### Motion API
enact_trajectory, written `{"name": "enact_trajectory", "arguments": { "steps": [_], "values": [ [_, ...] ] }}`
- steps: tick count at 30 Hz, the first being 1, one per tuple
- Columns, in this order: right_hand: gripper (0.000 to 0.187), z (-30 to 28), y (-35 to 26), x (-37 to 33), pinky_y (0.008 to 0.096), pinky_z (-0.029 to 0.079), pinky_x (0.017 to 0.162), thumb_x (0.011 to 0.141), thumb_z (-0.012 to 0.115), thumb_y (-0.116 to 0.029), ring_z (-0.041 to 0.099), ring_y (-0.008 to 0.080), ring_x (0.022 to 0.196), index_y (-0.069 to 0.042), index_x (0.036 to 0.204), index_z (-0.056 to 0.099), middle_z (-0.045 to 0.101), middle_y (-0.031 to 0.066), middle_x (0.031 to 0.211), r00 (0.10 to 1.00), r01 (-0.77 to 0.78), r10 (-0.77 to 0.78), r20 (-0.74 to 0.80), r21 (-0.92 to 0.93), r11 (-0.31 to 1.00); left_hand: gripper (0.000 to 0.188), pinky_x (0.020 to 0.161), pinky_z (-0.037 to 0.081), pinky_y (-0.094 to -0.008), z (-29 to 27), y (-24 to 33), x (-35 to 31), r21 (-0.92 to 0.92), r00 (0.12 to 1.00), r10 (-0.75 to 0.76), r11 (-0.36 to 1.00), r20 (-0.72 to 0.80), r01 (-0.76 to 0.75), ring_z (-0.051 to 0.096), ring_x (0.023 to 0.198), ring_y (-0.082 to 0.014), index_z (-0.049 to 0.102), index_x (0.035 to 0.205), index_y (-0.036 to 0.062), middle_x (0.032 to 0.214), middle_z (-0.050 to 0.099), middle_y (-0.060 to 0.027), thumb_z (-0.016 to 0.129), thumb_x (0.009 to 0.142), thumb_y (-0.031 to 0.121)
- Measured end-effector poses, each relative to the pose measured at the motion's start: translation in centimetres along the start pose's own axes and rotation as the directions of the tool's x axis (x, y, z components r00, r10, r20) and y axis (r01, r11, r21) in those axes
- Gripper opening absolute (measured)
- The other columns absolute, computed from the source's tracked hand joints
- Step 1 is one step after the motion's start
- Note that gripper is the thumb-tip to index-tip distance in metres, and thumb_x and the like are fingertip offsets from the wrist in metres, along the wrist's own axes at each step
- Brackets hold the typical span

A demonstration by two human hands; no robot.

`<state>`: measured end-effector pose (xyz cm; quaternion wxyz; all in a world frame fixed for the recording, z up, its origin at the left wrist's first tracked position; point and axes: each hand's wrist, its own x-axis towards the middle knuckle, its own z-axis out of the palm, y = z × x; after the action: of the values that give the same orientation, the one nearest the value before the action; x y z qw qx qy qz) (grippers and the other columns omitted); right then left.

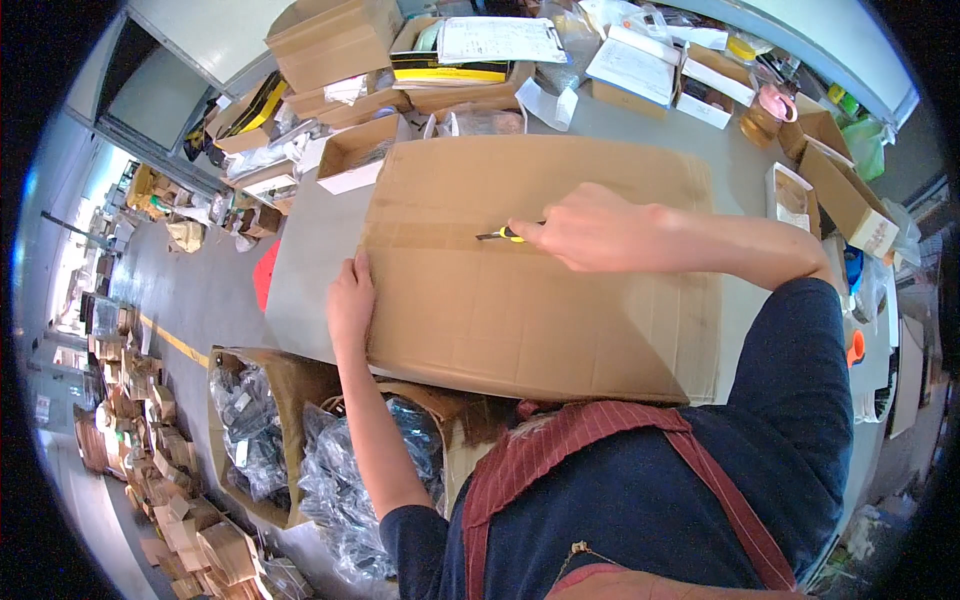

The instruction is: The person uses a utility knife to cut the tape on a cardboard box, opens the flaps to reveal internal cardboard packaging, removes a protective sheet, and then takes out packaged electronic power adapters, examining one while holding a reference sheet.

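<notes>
A large brown cardboard box [450, 320] lies on the grey table before me, a taped seam running across its top. My right hand [590, 230] is closed round a yellow-and-black utility knife [508, 235]. The knife's dark tip points left, at the seam near the middle of the box; whether it touches the cardboard is hard to tell. At the box's left edge, my left hand [351, 300] has its fingers bent together against the cardboard, steadying it from the side.
Open cartons [360, 150] and a clipboard with papers [500, 40] line the table's far side. A brown jar [765, 118] and more boxes stand at the right. Below the near-left edge are large cartons of plastic-wrapped items [345, 480]. Flattened cardboard [190, 500] heaps along the left floor.
</notes>
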<state>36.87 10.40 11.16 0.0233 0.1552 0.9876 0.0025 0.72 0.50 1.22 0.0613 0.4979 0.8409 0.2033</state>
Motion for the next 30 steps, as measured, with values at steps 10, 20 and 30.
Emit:
{"name": "enact_trajectory", "arguments": {
  "steps": [10,20,30],
  "values": [
    [0.030,-0.1,0.5,-5.8,0.0470,0.045,0.045,0.080,0.062,-0.005,0.065,0.0348,0.056,0.003,0.109,0.065,0.063,0.0166,0.061,0.993,-0.023,0.027,-0.116,0.034,0.999,0.053,0.084,0.047,-0.0593,0.2,-0.1,0.1,-0.048,0.998,0.049,0.998,-0.039,-0.051,0.060,0.099,-0.0549,0.063,0.110,-0.0002,0.103,0.067,-0.0332,0.039,0.106,0.046],
    [0.037,-1.5,0.7,-9.4,0.0478,0.051,0.052,0.084,0.061,-0.009,0.068,0.0358,0.064,-0.005,0.120,0.069,0.068,0.0158,0.070,0.988,-0.150,0.149,0.025,0.037,0.988,0.056,0.088,0.048,-0.0582,0.5,-0.4,0.3,-0.024,0.999,0.028,0.999,-0.036,-0.028,0.060,0.102,-0.0544,0.064,0.113,-0.0007,0.108,0.066,-0.0332,0.039,0.106,0.049],
    [0.031,-3.9,1.1,-14.8,0.0472,0.052,0.058,0.081,0.065,-0.010,0.068,0.0364,0.068,-0.010,0.112,0.071,0.066,0.0151,0.070,0.961,-0.265,0.262,0.088,0.022,0.964,0.058,0.086,0.049,-0.0533,0.7,-0.9,0.6,-0.057,0.999,0.048,0.997,-0.016,-0.049,0.061,0.104,-0.0513,0.064,0.110,-0.0036,0.109,0.066,-0.0317,0.039,0.107,0.049]
  ]
}}
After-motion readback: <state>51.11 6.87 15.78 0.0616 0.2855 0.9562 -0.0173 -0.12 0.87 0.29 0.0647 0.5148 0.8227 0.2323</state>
